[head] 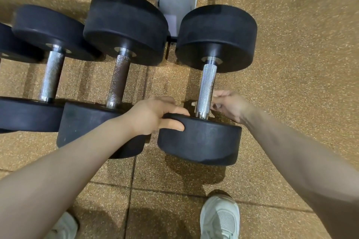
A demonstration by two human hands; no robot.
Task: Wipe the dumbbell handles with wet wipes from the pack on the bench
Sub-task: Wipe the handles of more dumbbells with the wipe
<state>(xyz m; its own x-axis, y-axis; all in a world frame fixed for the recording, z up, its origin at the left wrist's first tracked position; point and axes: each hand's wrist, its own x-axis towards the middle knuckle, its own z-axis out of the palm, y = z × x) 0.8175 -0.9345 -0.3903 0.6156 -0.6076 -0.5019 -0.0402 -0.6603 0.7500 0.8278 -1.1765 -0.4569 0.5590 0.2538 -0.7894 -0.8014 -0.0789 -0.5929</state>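
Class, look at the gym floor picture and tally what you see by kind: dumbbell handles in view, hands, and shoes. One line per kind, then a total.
Dumbbell handles: 3, namely the left handle, the middle handle and the right handle
Hands: 2, left hand and right hand
Shoes: 2, left shoe and right shoe
Total: 7

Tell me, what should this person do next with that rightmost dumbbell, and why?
Probably slide the right hand up the handle toward the far weight. That hand sits at the handle's near end, seemingly wrapped around it; no wipe shows clearly. The left hand grips the near weight, steadying it, and most of the handle lies bare above.
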